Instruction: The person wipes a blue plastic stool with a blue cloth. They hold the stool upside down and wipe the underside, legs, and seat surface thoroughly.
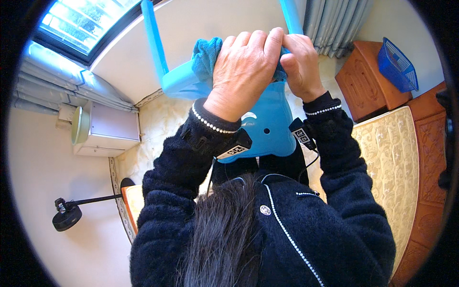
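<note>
A blue plastic chair (265,111) is held up in front of me, with blue legs pointing to the top of the picture and a panel with a dark round hole nearest my body. A teal cloth (207,59) is bunched against the chair's upper part. My left hand (247,68) lies over the cloth, its fingers curled around it. Close beside it, my right hand (300,66) grips the cloth's other end, and the fingertips of both hands meet. What the fingers press on underneath is hidden.
On the right stand a mattress (387,172), a wooden cabinet (362,79) and a blue plastic basket (398,68) on top of it. To the left are a white cabinet (114,125), a pale green basin (80,125) and a black lamp (67,217). Grey curtains (333,25) hang behind.
</note>
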`<move>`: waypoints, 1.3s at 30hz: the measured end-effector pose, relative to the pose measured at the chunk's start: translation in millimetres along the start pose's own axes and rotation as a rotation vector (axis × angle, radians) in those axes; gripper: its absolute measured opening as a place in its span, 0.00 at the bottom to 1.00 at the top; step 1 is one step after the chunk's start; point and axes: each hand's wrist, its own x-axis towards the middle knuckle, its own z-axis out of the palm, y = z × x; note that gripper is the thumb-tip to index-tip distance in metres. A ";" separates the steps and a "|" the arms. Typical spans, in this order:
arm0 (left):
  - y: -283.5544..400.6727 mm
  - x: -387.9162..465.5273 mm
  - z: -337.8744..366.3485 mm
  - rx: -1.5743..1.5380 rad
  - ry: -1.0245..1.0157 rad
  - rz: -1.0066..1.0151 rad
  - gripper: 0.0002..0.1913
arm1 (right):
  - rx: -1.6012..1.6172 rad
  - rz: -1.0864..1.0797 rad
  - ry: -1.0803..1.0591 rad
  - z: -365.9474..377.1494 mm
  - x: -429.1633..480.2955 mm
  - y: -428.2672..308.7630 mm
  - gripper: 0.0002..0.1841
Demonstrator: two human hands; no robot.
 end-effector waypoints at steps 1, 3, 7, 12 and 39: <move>-1.0 1.1 1.2 -0.036 -0.004 -0.025 0.28 | -0.015 -0.005 -0.009 -2.4 0.2 0.1 0.43; -5.0 0.9 0.1 -0.108 -0.005 -0.057 0.35 | -0.047 0.006 -0.107 -10.1 1.3 0.6 0.43; -8.4 -2.8 -9.7 -0.228 -0.068 -0.057 0.51 | 0.107 0.041 -0.249 -17.7 10.5 -0.5 0.51; -19.7 -9.5 -34.6 -0.536 -0.058 0.019 0.53 | 0.170 0.036 -0.506 -12.5 28.4 -9.2 0.67; -77.4 -86.3 -47.4 -0.251 0.184 -0.394 0.09 | -0.277 -0.258 -0.408 51.3 36.7 -101.1 0.41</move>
